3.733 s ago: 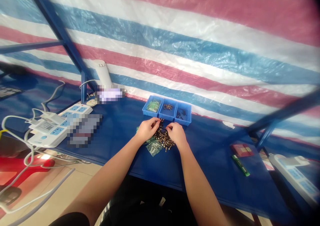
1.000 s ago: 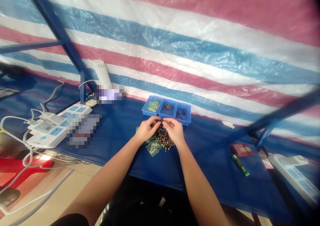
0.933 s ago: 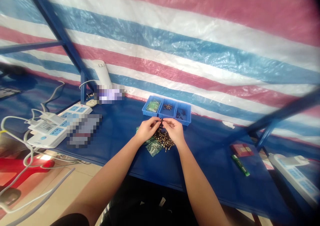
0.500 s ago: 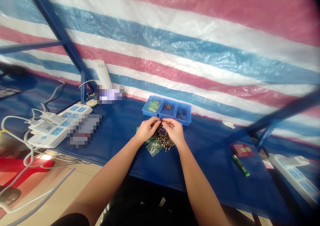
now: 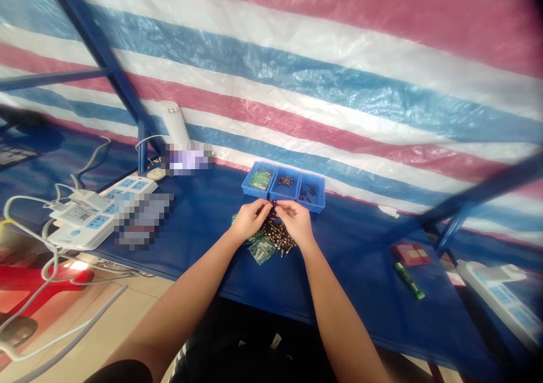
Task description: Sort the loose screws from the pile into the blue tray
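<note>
My left hand (image 5: 250, 219) and my right hand (image 5: 295, 220) meet fingertip to fingertip just in front of the blue bins. Between them they pinch a small dark part (image 5: 274, 204), too small to name. Under and between my hands lies a heap of small brass-coloured and black metal fittings (image 5: 281, 237). Small clear and green plastic bags (image 5: 261, 249) with thin pieces inside lie at the heap's left and front. Behind, three joined blue bins (image 5: 283, 193) hold green packets (image 5: 260, 179), brass-coloured fittings (image 5: 285, 181) and dark small parts (image 5: 309, 192).
At left on the blue table (image 5: 348, 258) is a white power strip (image 5: 91, 227) with plugs and cables, beside a blurred-out flat object (image 5: 144, 222). A red box (image 5: 410, 254) and a green narrow pack (image 5: 408, 280) lie at right. Blue frame bars (image 5: 106, 66) stand before a striped sheet.
Hardly anything differs. Both hands stay together over the heap, still pinching the small dark part; the view has shifted very slightly.
</note>
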`<state>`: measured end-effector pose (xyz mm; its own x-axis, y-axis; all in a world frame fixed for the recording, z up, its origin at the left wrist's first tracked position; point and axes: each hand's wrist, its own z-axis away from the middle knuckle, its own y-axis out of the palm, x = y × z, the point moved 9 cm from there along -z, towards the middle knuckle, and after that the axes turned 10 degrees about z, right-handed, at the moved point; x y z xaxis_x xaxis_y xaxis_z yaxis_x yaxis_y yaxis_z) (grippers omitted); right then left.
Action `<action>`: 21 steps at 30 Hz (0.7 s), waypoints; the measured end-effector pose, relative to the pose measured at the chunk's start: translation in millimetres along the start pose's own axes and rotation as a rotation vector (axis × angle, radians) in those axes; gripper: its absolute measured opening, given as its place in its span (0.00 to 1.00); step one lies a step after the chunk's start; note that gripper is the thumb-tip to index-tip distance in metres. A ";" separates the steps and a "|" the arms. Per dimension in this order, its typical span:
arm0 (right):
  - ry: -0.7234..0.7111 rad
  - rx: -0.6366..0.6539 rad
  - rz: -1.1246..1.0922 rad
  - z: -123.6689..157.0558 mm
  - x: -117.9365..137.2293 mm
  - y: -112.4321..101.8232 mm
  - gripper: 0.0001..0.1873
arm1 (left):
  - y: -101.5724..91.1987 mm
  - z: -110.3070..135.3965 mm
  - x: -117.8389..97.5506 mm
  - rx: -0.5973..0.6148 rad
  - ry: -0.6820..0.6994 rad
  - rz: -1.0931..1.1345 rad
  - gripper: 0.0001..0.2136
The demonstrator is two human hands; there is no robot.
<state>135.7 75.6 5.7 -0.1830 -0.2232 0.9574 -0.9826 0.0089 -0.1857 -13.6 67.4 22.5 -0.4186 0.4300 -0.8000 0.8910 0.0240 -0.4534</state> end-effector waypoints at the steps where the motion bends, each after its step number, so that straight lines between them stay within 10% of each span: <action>1: -0.002 -0.001 -0.002 0.0 0.4 -0.2 0.16 | 0.2 0.2 0.3 0.004 -0.003 0.005 0.15; 14: 0.071 -0.009 -0.038 -2.7 -6.5 -3.3 0.17 | -0.6 -0.3 3.6 -0.018 -0.027 -0.014 0.14; 21: 0.176 -0.443 0.002 -6.2 -31.2 -67.1 0.22 | -2.8 0.1 4.2 -0.041 -0.018 -0.065 0.12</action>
<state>207.1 88.0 -10.3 -0.1501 -0.0549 0.9871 -0.8945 0.4327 -0.1120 -17.9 69.0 20.3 -0.4787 0.4100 -0.7764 0.8681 0.0885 -0.4885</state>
